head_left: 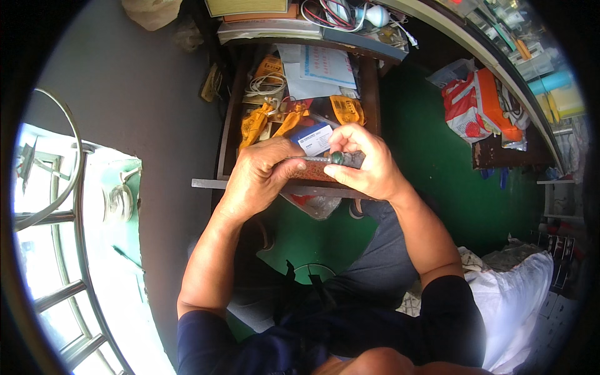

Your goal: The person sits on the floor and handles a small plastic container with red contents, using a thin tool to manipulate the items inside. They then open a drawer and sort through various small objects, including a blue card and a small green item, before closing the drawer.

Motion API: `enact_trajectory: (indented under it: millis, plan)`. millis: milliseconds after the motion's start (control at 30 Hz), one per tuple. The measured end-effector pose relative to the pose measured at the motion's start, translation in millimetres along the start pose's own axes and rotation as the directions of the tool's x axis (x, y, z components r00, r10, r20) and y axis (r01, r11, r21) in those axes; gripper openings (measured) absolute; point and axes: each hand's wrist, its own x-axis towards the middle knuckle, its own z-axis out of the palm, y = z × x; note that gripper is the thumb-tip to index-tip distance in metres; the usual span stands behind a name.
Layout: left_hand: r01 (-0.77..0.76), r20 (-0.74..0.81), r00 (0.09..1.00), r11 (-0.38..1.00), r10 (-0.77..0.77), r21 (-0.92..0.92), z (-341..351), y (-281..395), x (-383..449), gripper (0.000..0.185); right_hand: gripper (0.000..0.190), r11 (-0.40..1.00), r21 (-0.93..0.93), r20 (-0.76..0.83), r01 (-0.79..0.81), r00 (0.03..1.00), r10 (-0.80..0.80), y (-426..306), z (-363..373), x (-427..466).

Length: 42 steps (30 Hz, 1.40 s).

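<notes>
Over the front of a pulled-out drawer (pixel 370 108), both hands are on a slim ribbed metal piece (pixel 318 160) with a dark green rounded part. A greyish translucent portion lies beyond the green, towards the right palm; whether it belongs to the same piece is unclear. My left hand (pixel 262 168) pinches the thin end between thumb and forefinger. My right hand (pixel 368 161) curls around the green end, thumb below and fingers above. Just behind the piece lies a blue and white card or small box (pixel 315 139) bearing print.
Orange-yellow packets (pixel 348 109), a coiled white cable (pixel 267 84) and papers (pixel 323 70) fill the drawer. A shelf (pixel 365 44) with books and a white bulb-shaped item (pixel 376 16) overhangs it. A glass-topped case (pixel 508 61) curves along the right; a metal railing (pixel 79 187) stands left.
</notes>
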Motion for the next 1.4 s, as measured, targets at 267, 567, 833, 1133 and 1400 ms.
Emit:
enact_trajectory:
  millis: [267,567,833,1133,1400]
  plan:
    - [0.116,0.018,0.993,0.993,-0.116,0.002,-3,3,-1,0.013,0.045,0.957,-0.194,-0.074,0.218,0.969,-0.236,-4,7,1]
    - [0.037,-0.018,0.999,0.998,-0.036,0.048,-1,2,0,0.01,0.051,0.997,-0.058,-0.06,0.054,0.997,-0.058,-1,6,-2]
    - [0.068,-0.042,0.997,0.997,-0.066,0.03,3,3,0,0.012,0.054,0.989,0.105,0.042,-0.1,0.994,0.096,-2,1,0]
    - [0.104,-0.047,0.994,0.994,-0.102,0.04,3,3,-1,0.014,0.05,0.997,0.058,0.043,-0.05,0.998,0.048,-6,-1,-1]
    - [0.058,-0.065,0.996,0.996,-0.054,0.06,3,-1,-1,0.014,0.05,0.992,0.108,0.006,-0.059,0.998,0.058,-6,0,-1]
